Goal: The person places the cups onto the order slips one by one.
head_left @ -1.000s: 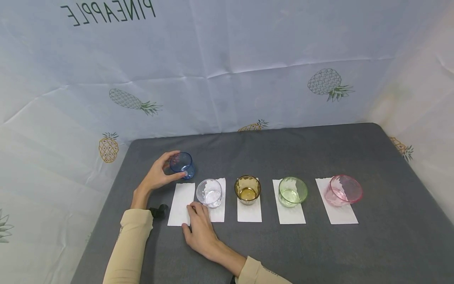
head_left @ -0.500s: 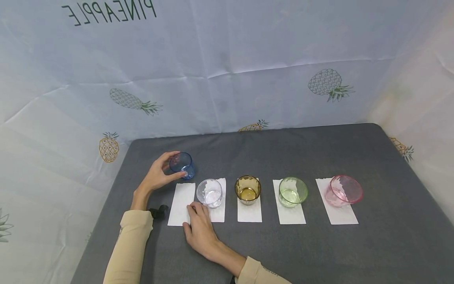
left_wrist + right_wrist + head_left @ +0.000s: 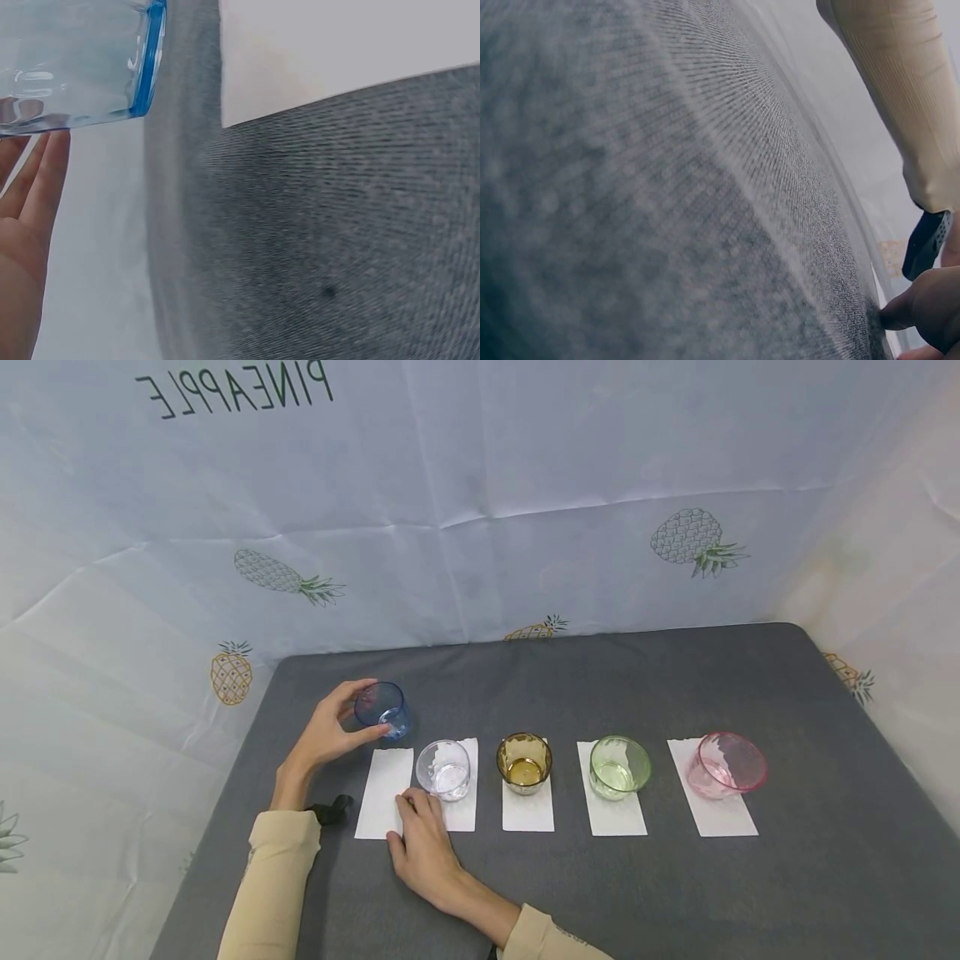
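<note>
At the left back of the table, my left hand grips a blue glass between thumb and fingers. In the left wrist view this blue glass has a thick blue base, and a white paper sheet lies beyond it. My right hand rests on the table side of two white sheets, its fingertips on the leftmost paper sheet and its neighbour. Just beyond those fingertips a clear glass stands upright on the second sheet. In the right wrist view only part of the right hand shows.
To the right, an amber glass, a green glass and a pink glass each stand on a white sheet. Dark grey cloth covers the table. A white curtain with pineapple prints hangs behind it.
My left hand has shifted very slightly left with the blue glass in its grip. The right hand and the other glasses stay where they were.
</note>
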The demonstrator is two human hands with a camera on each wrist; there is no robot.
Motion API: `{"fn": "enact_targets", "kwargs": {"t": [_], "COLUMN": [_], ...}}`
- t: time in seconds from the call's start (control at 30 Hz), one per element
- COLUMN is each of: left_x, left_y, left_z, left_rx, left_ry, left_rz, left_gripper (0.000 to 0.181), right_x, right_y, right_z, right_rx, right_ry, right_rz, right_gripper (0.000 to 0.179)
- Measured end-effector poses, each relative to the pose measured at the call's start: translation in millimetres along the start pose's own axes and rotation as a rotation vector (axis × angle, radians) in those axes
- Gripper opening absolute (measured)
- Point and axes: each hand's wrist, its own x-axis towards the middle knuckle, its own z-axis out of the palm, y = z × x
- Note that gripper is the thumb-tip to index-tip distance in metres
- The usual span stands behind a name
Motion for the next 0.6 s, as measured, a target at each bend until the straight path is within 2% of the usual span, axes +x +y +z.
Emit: {"fn": "enact_targets", "kwargs": {"t": [0.23,0.6], "left_x": [-4.5,-15.1], "left_y": [9.9,26.6], "left_z": [-5.7,-15.1], "left_rx": [0.012,0.063], "left_ry": [0.031,0.050], "left_rz": [0.028,0.112], "left_gripper": [0.076,0.078], "right_x": [-0.6,-0.3], "right_y": [0,-1], "right_z": [1,1], "right_rx": [-0.034,-0.014], "right_ry": [0.032,0.017], "right_rz": [-0.008,0.003], "right_gripper": [0.042,0.042]}}
